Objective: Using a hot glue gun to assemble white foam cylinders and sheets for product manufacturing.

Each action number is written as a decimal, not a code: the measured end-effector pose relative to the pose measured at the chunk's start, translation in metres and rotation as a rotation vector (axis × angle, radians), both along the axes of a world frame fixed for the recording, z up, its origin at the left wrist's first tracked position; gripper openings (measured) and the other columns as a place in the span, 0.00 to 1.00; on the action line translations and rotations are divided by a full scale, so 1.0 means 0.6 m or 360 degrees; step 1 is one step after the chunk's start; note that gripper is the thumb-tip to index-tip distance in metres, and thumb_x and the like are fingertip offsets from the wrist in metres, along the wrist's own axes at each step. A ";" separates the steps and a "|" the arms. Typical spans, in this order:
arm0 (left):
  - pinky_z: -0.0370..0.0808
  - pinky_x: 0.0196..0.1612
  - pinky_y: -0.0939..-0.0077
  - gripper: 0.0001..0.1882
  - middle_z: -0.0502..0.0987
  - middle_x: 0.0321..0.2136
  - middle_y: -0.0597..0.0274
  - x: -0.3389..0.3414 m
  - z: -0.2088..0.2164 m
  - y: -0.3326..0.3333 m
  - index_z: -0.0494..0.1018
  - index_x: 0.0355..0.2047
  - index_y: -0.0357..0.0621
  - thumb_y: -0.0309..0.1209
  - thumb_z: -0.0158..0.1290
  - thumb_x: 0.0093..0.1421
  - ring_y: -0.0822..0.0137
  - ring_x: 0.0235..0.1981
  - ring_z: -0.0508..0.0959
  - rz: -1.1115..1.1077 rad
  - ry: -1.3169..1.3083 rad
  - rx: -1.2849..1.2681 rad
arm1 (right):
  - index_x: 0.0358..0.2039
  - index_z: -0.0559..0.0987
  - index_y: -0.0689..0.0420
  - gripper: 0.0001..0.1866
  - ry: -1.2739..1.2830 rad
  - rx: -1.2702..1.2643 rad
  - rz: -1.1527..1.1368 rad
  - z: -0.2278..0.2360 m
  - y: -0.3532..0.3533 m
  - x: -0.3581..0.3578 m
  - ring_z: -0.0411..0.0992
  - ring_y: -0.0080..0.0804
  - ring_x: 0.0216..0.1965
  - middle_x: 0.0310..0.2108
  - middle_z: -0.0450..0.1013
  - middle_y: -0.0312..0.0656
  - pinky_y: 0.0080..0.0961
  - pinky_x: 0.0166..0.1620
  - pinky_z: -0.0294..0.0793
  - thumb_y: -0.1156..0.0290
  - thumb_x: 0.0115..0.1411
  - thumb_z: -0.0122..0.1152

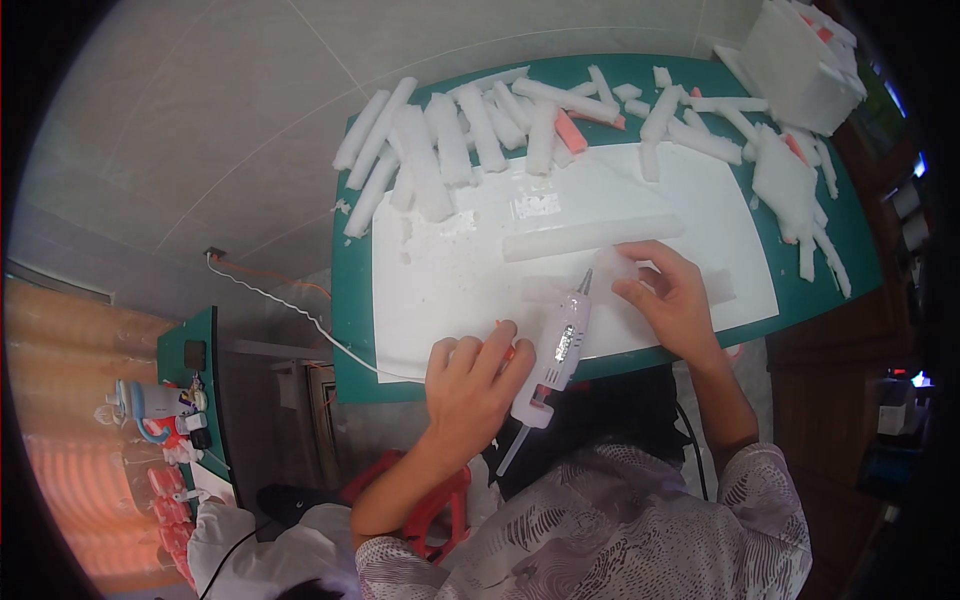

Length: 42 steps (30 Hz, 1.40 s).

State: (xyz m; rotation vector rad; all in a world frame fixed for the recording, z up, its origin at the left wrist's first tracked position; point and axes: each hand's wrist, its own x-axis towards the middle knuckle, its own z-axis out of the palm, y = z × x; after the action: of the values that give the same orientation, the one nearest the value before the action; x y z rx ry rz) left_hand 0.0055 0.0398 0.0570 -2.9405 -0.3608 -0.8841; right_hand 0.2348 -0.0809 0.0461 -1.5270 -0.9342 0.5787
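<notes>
My left hand (475, 375) is wrapped round the handle of a white hot glue gun (562, 345). Its nozzle points up and away from me, and a clear glue stick (513, 452) sticks out of its back end. Between the thumb and fingers of my right hand (668, 292) is a small white foam piece (616, 265). The nozzle tip is close to this piece; whether they touch I cannot tell. Just beyond lies a long white foam strip (595, 238) on the white sheet. Another pale strip (718, 286) runs behind my right hand, partly hidden.
Several loose white foam strips (455, 140) and a pink foam piece (570, 132) lie along the far edge of the green table (353, 330). A white foam block (800, 75) stands at the far right. A white cord (300, 310) runs left to a wall socket. Someone sits at lower left.
</notes>
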 end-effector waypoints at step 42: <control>0.66 0.36 0.69 0.14 0.75 0.43 0.63 0.010 -0.033 -0.024 0.75 0.37 0.45 0.26 0.55 0.47 0.68 0.30 0.70 0.0029 -0.0046 -0.0098 | 0.43 0.79 0.65 0.17 -0.0223 0.0015 0.0117 -0.011 -0.008 0.002 0.72 0.28 0.46 0.44 0.75 0.42 0.23 0.50 0.71 0.84 0.51 0.66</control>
State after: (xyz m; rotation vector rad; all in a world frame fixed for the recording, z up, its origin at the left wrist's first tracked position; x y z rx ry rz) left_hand 0.0112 0.0256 0.0373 -2.9781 -0.4231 -0.9307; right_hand 0.2362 -0.0854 0.0392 -1.5449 -1.1028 0.5236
